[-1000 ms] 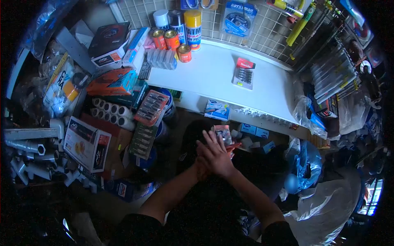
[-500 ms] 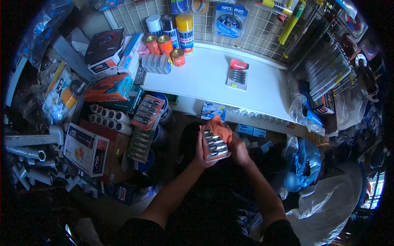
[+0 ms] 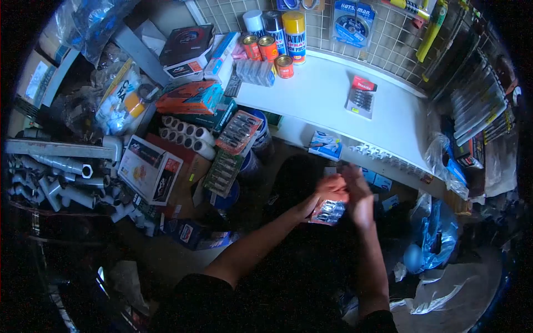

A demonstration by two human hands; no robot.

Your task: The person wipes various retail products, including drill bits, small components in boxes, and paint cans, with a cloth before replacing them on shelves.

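My left hand [image 3: 308, 207] is wrapped round the lower left of a blister pack [image 3: 330, 212] with several metal bits under clear plastic. An orange cloth [image 3: 333, 186] lies bunched over the top of the pack. My right hand [image 3: 358, 197] is at the cloth's right side, partly blurred, with its fingers raised near a dark patch; what it grips, if anything, cannot be made out. A red-topped pack of bits [image 3: 362, 99] lies on the white shelf [image 3: 311, 102], beyond both hands.
Spray cans [image 3: 294, 39] and small orange tins [image 3: 267, 49] stand at the shelf's back left. Bit packs [image 3: 240, 132], white rolls [image 3: 189, 136] and boxes [image 3: 149, 169] are stacked at left. Grey pipe fittings [image 3: 72, 191] lie far left, a blue plastic bag [image 3: 438, 236] at right.
The view has swung, so the shelf and goods sit further right in it. My right hand has risen beside the cloth, and the cloth now hides more of the pack's top.
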